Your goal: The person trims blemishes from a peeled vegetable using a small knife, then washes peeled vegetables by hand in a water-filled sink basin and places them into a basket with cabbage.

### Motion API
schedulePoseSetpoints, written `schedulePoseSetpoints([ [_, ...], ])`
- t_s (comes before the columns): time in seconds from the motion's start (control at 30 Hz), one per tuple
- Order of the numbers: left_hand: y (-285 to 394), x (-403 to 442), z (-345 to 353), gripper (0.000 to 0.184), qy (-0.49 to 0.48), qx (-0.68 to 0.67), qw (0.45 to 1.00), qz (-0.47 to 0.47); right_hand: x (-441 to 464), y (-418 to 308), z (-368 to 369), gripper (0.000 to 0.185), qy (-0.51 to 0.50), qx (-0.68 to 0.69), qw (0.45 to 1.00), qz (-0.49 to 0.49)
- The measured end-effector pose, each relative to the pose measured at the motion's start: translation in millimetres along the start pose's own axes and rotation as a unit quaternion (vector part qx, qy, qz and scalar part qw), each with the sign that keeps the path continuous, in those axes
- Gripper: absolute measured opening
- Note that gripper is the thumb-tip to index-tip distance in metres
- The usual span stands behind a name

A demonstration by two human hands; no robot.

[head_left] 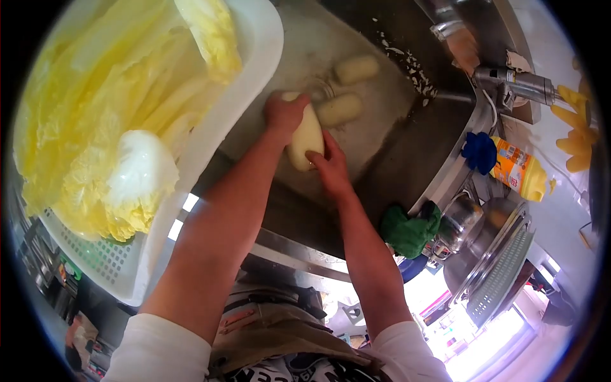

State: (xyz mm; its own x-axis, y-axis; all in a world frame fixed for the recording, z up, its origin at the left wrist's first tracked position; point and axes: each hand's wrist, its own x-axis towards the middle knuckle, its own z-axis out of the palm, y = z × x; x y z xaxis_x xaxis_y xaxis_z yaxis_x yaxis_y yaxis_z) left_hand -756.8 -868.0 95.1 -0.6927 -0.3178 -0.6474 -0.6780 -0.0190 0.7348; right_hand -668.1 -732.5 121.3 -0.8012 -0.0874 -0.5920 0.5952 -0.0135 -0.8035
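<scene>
Over the water in the metal sink (312, 219), I hold a long, pale, peeled white radish (307, 137) with both hands. My left hand (286, 114) is wrapped round its upper end. My right hand (329, 167) grips the lower end, with the thumb lying across the front. Two shorter pale radish pieces lie in the cloudy water just beyond: one radish piece (340, 110) close to my hands, another radish piece (357, 69) farther back.
At left, a white plastic basket (270, 32) holds yellow napa cabbage leaves (121, 83). White scraps (417, 79) cling to the sink's far wall. Along the right stand a metal tap (522, 86), an orange-yellow bottle (519, 169), a blue cloth (478, 153), a green cloth (410, 230) and metal bowls (459, 219).
</scene>
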Motion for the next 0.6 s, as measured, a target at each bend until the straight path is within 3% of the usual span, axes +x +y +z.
schedulePoseSetpoints([
  [0.23,5.5,-2.5,-2.9,0.048,0.000,-0.010,1.000,-0.009,4.0,14.2,-7.3,0.070,-0.015,-0.006,0.999,-0.031],
  [0.33,2.6,-3.4,-1.2,0.049,-0.007,0.003,1.000,-0.008,6.3,3.9,-6.8,0.071,-0.014,-0.051,0.998,0.041],
  [0.43,7.3,-4.5,-5.2,0.049,-0.008,0.007,1.000,-0.021,1.0,10.9,-2.5,0.072,-0.017,-0.039,0.999,-0.023],
  [0.53,6.5,-4.9,-6.8,0.049,0.001,-0.004,0.999,-0.041,-1.2,7.4,-1.2,0.071,-0.012,0.030,0.999,0.019],
  [0.6,-2.5,-0.5,0.2,0.050,0.015,0.000,0.999,-0.037,-0.3,-6.3,-2.5,0.072,-0.015,-0.004,0.999,0.052],
])
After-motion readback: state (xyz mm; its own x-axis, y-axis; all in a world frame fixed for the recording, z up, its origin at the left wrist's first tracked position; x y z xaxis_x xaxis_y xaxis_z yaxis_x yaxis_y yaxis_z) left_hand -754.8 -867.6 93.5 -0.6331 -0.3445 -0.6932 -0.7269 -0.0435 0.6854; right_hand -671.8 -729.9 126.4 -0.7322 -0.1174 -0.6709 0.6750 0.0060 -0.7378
